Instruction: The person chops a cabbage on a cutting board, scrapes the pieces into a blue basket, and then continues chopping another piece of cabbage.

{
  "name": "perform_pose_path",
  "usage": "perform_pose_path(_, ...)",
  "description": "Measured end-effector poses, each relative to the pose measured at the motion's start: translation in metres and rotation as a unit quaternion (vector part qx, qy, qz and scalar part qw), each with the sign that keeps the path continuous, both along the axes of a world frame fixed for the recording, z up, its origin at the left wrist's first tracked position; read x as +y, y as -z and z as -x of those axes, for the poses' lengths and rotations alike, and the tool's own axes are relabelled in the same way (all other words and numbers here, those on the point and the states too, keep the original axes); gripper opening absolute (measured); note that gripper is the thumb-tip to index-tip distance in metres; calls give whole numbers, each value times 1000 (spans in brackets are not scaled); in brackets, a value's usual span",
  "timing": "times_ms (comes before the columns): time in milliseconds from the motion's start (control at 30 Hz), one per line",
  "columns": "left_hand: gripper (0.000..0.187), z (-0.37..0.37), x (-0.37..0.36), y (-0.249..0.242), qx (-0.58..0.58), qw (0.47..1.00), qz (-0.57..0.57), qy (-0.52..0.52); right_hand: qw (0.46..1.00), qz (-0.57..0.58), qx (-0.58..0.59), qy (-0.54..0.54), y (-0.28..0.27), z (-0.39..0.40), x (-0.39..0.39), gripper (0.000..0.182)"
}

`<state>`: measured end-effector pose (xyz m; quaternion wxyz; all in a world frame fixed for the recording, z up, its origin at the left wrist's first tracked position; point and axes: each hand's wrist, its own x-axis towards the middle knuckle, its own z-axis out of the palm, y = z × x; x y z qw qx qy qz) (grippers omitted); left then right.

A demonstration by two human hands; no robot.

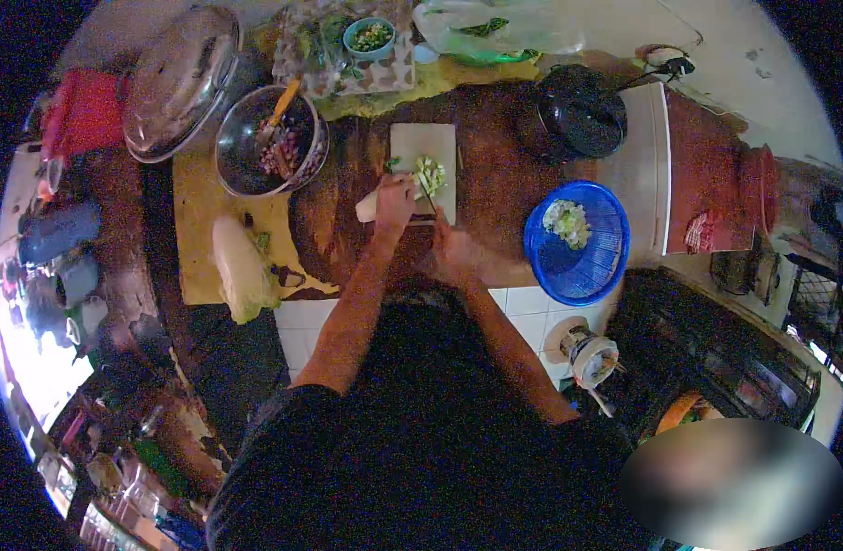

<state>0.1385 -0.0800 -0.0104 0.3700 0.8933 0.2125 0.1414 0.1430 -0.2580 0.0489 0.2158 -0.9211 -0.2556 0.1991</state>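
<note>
A white cutting board (pixel 423 138) lies on the wooden table in front of me. My left hand (pixel 397 199) is closed over a long, pale vegetable (pixel 367 208), pressing it to the board; it looks like napa cabbage, but the fingers hide much of it. In my right hand (pixel 453 252) is a knife (pixel 427 193), its thin blade slanting up and left beside my left fingers. Chopped pale-green pieces (pixel 430 173) are heaped on the board just beyond the blade. The knife's handle is hidden in my fist.
A whole napa cabbage (pixel 240 264) lies at left, below a steel bowl (pixel 227 151) with purple pieces and a wooden spoon. At right are a blue basket (pixel 578 266) with chopped pieces and a black pot (pixel 582 112). An egg tray (pixel 297 69) holds a small bowl (pixel 368 39).
</note>
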Motion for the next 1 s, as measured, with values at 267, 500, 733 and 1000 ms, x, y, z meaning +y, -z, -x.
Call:
perform_pose_path(267,12,4,0,10,8,1000,0,25,993,-118,4,-2,0,1,-4,61)
perform_pose_path(500,10,8,0,49,-36,998,35,-40,989,-137,47,23,6,-10,24,57)
perform_pose_path(733,14,10,6,35,32,997,74,-13,983,-124,122,51,23,4,-1,56)
perform_pose_path(1000,14,19,9,-10,-17,999,-23,16,991,-115,24,61,3,2,9,50)
